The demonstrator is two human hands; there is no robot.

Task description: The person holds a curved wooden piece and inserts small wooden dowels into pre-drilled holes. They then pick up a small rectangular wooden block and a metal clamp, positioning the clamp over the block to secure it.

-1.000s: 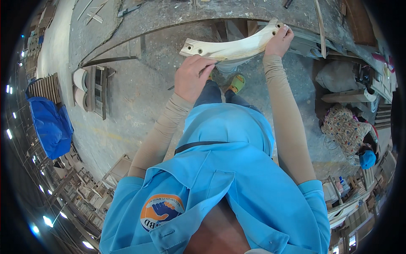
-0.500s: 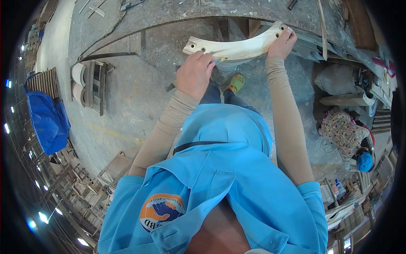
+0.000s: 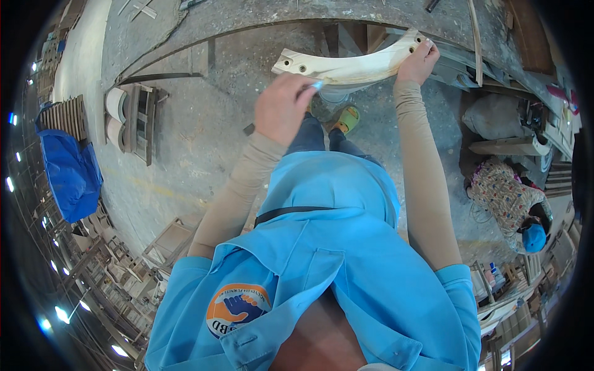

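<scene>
A curved, pale wooden piece (image 3: pixel 352 69) with dark round holes near both ends hangs in front of me, over the floor. My right hand (image 3: pixel 418 63) grips its right end, the thumb close to the holes. Close to the near edge of its left part, my left hand (image 3: pixel 283 105) is closed in a pinch. A small pale-blue thing (image 3: pixel 318 85) pokes out between the thumb and finger; its kind is too small to make out. Whether the left hand touches the wood, I cannot tell.
Beyond the wood runs a worn grey workbench (image 3: pixel 260 21) with a long thin strip (image 3: pixel 475 43) on it. A wooden frame with curved parts (image 3: pixel 133 120) stands on the left, near a blue tarp (image 3: pixel 71 176). At right a person (image 3: pixel 510 198) crouches by a grey sack (image 3: pixel 495 117).
My left hand has drawn back slightly from the wood's near edge, and the pale-blue tip shows more plainly. The wooden piece and my right hand have shifted a little to the right.
</scene>
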